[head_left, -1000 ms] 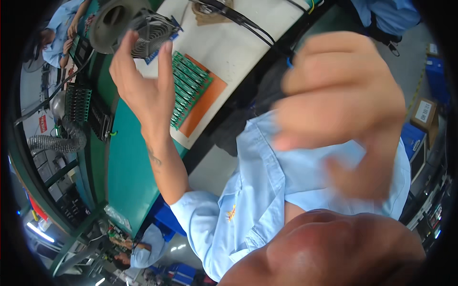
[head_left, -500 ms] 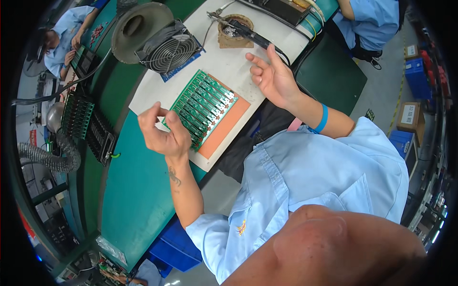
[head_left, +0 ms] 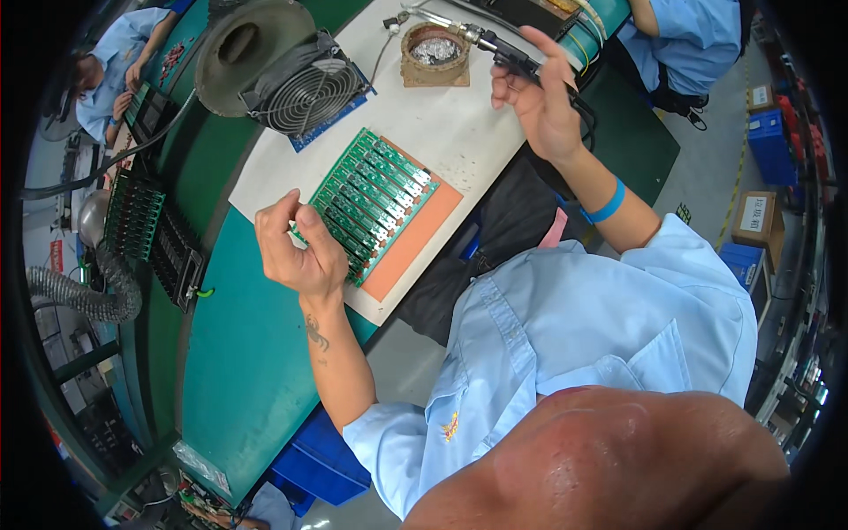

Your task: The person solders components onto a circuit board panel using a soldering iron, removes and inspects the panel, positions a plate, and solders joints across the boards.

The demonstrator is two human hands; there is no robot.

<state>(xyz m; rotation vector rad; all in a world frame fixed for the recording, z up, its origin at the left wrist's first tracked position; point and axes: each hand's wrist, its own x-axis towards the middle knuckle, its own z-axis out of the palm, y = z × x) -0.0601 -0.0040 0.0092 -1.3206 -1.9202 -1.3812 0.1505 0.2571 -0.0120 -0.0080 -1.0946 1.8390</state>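
Observation:
A soldering iron (head_left: 514,60) is in my right hand (head_left: 549,110), with fingers and thumb closed around its dark handle. Its metal tip points to the upper left, past a round brown holder (head_left: 435,75) with silvery crumpled material inside. A panel of green circuit boards (head_left: 367,199) lies on an orange-brown sheet (head_left: 433,216) on the white work surface. My left hand (head_left: 305,252) is beside the panel's left edge, fingers curled and thumb close to the index finger. What they pinch, if anything, is hidden.
Beyond the panel stand a fan with a round wire guard (head_left: 318,97) and a grey funnel-shaped hood (head_left: 252,53). Racked boards (head_left: 137,212) and a ribbed hose (head_left: 88,291) are at the left. A co-worker's hands (head_left: 128,93) work at the upper left. Blue bins (head_left: 322,459) sit below the green bench.
My right hand has moved up and right and taken hold of the soldering iron, lifting it off the brown holder. My left hand stays beside the panel.

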